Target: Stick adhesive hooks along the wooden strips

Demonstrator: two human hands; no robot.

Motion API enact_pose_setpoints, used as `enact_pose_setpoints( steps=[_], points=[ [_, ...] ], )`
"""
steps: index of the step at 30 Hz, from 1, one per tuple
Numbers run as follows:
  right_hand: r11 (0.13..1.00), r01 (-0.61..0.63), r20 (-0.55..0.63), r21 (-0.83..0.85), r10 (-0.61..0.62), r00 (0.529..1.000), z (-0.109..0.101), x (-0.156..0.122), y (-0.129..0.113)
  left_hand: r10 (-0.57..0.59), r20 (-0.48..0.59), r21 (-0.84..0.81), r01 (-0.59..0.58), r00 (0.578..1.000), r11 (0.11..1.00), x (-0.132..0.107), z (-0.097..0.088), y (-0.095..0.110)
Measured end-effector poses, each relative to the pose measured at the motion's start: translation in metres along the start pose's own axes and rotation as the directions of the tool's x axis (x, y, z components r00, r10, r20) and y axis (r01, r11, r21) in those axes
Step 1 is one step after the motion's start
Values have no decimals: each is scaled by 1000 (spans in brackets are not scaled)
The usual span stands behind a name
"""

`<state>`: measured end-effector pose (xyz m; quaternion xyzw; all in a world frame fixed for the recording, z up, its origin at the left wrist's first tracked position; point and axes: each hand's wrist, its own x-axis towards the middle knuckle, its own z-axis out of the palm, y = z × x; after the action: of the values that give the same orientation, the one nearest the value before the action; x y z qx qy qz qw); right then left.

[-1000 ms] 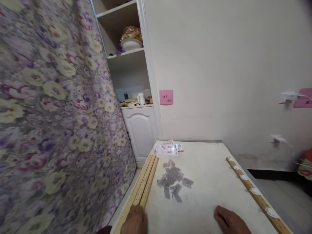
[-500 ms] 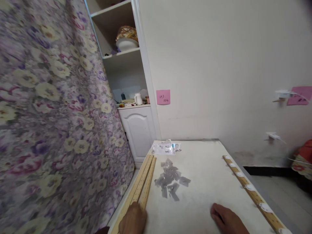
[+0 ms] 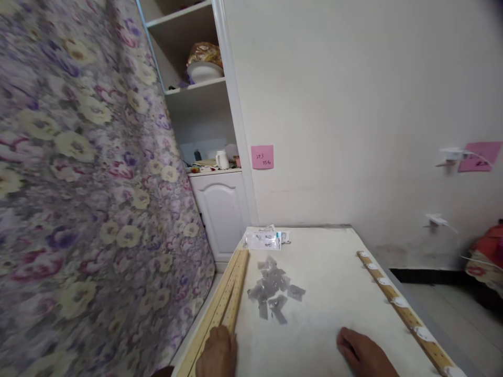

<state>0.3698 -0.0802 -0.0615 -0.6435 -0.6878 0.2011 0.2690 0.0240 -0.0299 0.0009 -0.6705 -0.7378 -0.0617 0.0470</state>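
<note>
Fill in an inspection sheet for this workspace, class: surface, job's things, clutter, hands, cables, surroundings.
Surface: white table.
Job's things: wooden strips along the left edge; strip with white pads along the right edge; grey pieces heaped between.
Clutter: clear packet at the far edge.
Hands: left hand rests on the wooden strips' near end; right hand lies flat on the table, holding nothing.
Cables: two white wall plugs trailing thin leads.
Surroundings: floral cloth left; white cabinet; pink note on wall.

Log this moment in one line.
left hand: on wooden strips, table's left edge | right hand: flat on white table | ahead: grey pieces in loose pile | far end: plastic packet
</note>
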Motion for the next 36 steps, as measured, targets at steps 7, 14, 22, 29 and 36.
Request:
enact_pose_setpoints(
  steps=[7,14,22,29,36],
  points=[
    [995,85,-126,52,-78,989,-11,-2,-8,154,-85,-179,-167,984,970,-8,-12,-2],
    [944,303,-376,-133,-331,865,-30,-9,-20,521,-85,-207,-526,850,825,-21,25,24],
    [925,332,-176,-185,-363,915,-18,-9,-6,663,-11,-230,-647,748,727,-20,13,40],
    [966,212,-80,-145,-225,971,-10,-9,-11,653,-34,-281,-634,756,720,-9,24,36],
    [984,153,0,-90,-153,988,-14,-9,-14,597,-119,-324,-599,794,732,-6,38,29]
  ],
)
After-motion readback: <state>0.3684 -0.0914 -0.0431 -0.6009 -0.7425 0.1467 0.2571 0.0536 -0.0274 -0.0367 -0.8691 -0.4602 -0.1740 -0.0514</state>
